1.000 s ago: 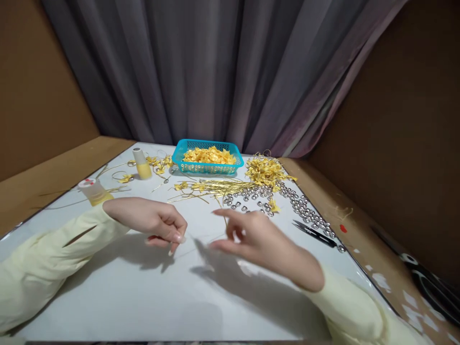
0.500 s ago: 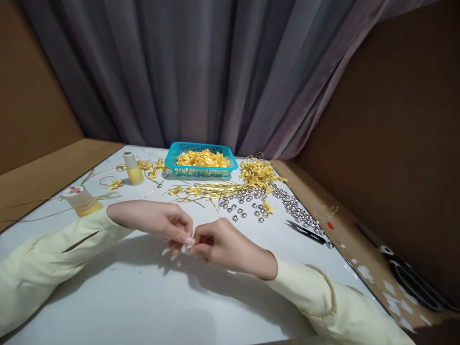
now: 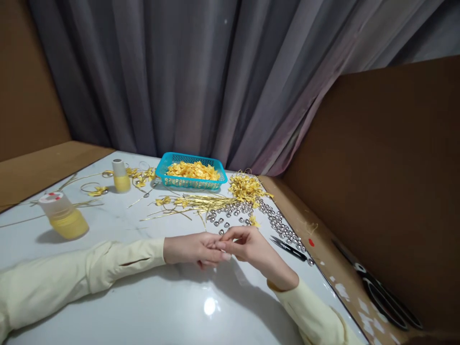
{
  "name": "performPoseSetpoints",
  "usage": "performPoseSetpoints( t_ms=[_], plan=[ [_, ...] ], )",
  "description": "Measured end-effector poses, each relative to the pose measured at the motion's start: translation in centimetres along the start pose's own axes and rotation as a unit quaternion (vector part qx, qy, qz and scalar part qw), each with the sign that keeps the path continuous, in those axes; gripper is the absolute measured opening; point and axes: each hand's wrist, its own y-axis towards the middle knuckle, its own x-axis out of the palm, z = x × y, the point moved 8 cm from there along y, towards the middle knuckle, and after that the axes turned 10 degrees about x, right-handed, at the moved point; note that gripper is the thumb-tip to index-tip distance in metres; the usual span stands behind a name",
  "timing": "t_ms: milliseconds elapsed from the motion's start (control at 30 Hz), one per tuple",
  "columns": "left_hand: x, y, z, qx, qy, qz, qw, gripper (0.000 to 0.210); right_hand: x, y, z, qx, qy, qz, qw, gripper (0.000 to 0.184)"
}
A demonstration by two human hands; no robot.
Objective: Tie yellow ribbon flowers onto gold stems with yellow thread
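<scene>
Above the white tabletop, the fingertips of my left hand and my right hand meet. My left fingers are curled and pressed together with the thumb pointing right. Thumb and fingers of my right hand pinch at the left fingertips. Anything between them is hidden or too small to make out. Just beyond the hands lie silver heart-shaped beads and a bundle of gold stems with yellow flowers at its right end.
A blue basket of yellow petal-like pieces stands at the back. Two yellow thread spools stand at left. On the right are black thread snips, more beads, large scissors and white scraps. Brown side panels and a curtain enclose the table.
Both hands have moved right, and the left forearm no longer covers the near spool. My right fingers now overlap the left fingertips. The camera view has shifted slightly.
</scene>
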Motion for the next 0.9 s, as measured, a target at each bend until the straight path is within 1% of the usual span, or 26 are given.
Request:
performPoseSetpoints(
  t_ms=[100,200,300,367,433,467,500,533,567,600,633,667,700,733,800,900],
  plan=[
    [-0.3,-0.5,-0.9,-0.018,-0.018,0.004,1.0,0.044,-0.8,0.4,0.7,0.008,0.01,0.001,1.0,0.045],
    [-0.8,-0.8,-1.4,-0.019,-0.03,0.032,0.999,0.046,-1.4,1.0,1.2,0.007,0.016,0.007,1.0,0.048],
    [-1.0,-0.9,-1.6,-0.026,-0.052,0.048,0.997,0.047,-2.1,1.5,1.4,-0.008,-0.002,0.021,1.0,0.047],
    [-0.9,-0.9,-1.8,-0.029,-0.072,0.05,0.996,0.046,-2.9,1.5,1.1,-0.035,-0.028,0.052,0.998,0.043],
    [-0.9,-0.9,-2.1,-0.033,-0.089,0.048,0.994,0.045,-4.2,1.0,0.4,-0.071,-0.051,0.098,0.991,0.035],
    [-0.9,-0.9,-2.2,-0.035,-0.095,0.046,0.994,0.044,-4.7,0.5,-0.1,-0.099,-0.067,0.119,0.986,0.03],
    [-1.0,-1.0,-2.3,-0.036,-0.099,0.045,0.993,0.043,-5.0,-0.2,-0.9,-0.142,-0.101,0.134,0.976,0.025],
    [-1.0,-1.0,-2.5,-0.036,-0.102,0.045,0.993,0.043,-5.0,-1.1,-1.9,-0.199,-0.154,0.144,0.957,0.023],
    [-1.1,-1.0,-2.6,-0.035,-0.105,0.045,0.993,0.043,-4.5,-2.1,-2.9,-0.261,-0.225,0.15,0.927,0.024],
    [-1.2,-1.0,-2.6,-0.035,-0.108,0.046,0.993,0.043,-3.7,-3.1,-3.6,-0.318,-0.304,0.153,0.885,0.027],
    [-1.3,-1.0,-2.7,-0.034,-0.11,0.049,0.992,0.043,-2.8,-3.9,-4.0,-0.36,-0.381,0.158,0.837,0.03],
    [-1.3,-1.0,-2.7,-0.034,-0.111,0.051,0.992,0.043,-1.9,-4.4,-4.0,-0.384,-0.444,0.165,0.793,0.031],
    [-1.4,-1.0,-2.7,-0.034,-0.113,0.053,0.992,0.044,-1.3,-4.5,-3.9,-0.391,-0.485,0.173,0.763,0.03],
    [-1.4,-1.1,-2.7,-0.034,-0.115,0.055,0.991,0.044,-0.7,-4.5,-3.7,-0.393,-0.513,0.181,0.741,0.028],
    [-1.3,-1.1,-2.8,-0.038,-0.116,0.057,0.991,0.045,0.3,-4.3,-3.3,-0.404,-0.544,0.188,0.711,0.022],
    [-1.2,-1.1,-2.9,-0.043,-0.117,0.053,0.991,0.045,1.3,-4.0,-2.8,-0.43,-0.555,0.193,0.686,0.02]
  ],
)
